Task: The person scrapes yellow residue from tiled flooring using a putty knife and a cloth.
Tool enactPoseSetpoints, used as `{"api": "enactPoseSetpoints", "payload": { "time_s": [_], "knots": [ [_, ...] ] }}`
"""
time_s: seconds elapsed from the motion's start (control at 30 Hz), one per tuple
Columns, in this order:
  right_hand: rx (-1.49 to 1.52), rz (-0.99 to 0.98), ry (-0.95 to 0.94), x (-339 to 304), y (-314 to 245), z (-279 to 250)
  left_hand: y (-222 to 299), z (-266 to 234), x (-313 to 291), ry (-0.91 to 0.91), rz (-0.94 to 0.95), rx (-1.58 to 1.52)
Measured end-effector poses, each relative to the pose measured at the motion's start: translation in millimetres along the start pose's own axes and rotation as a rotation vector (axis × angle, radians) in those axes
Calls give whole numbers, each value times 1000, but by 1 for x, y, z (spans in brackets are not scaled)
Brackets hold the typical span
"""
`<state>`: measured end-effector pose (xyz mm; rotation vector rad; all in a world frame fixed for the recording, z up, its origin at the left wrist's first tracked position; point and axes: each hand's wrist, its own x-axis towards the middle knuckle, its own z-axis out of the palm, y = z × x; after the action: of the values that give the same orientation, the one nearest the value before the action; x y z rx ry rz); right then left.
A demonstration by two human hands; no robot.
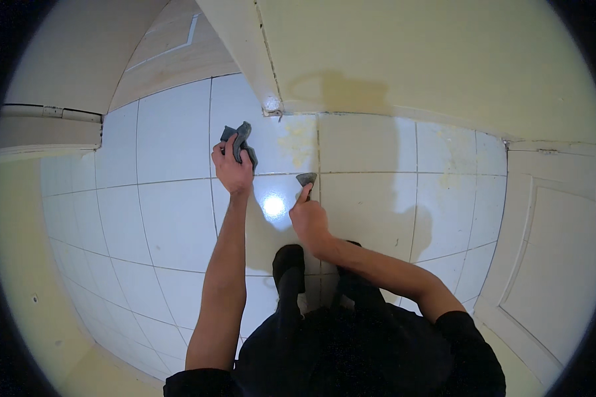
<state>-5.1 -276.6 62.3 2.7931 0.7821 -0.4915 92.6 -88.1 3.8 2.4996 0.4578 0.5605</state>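
My left hand (232,169) is closed on a bunched dark grey cloth (243,135), which touches the white floor tiles. To its right, my right hand (310,221) grips a scraper (306,178) with a dark, fan-shaped blade. My forefinger stretches along the tool toward the blade, and its handle is mostly hidden in the fist. The blade is at a grout line, just below a patch of pale yellow smears (298,144) on the tile. Whether its edge presses on the floor I cannot tell.
A yellowish wall (430,59) runs along the far side, its corner (271,106) just beyond the smears. More yellow marks (455,155) lie on tiles farther right. A pale panelled door (549,245) stands at the right. My dark shoe (289,261) is below my hands.
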Motion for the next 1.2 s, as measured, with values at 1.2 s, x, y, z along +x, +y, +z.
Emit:
{"api": "enactPoseSetpoints", "payload": {
  "time_s": [1.2],
  "knots": [
    [480,180,-104,0,40,-3,-1,-1,-3,-7,10,9]
  ]
}}
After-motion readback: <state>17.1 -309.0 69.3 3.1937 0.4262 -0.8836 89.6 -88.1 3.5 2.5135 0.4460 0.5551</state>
